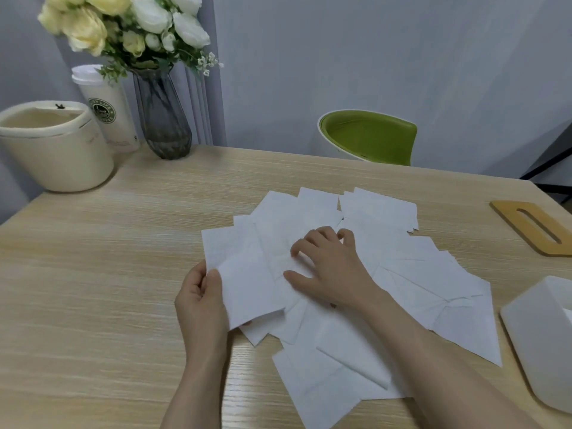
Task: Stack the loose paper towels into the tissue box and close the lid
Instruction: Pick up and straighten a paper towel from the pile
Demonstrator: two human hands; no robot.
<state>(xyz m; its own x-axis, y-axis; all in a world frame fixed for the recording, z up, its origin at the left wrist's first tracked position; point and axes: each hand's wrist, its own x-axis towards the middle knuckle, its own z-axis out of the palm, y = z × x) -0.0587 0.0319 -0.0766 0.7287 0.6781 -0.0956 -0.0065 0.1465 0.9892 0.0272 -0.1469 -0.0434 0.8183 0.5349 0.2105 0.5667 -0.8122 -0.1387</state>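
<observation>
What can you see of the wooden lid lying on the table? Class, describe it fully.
The wooden lid is a flat, light brown board with rounded corners and one long oval slot through its middle. It lies flat on the table near the far right edge, partly cut off by the frame. It sits apart from the paper towels and the white tissue box. Neither hand touches it.

Tissue box and wooden lid both cut off by the right edge.
</observation>
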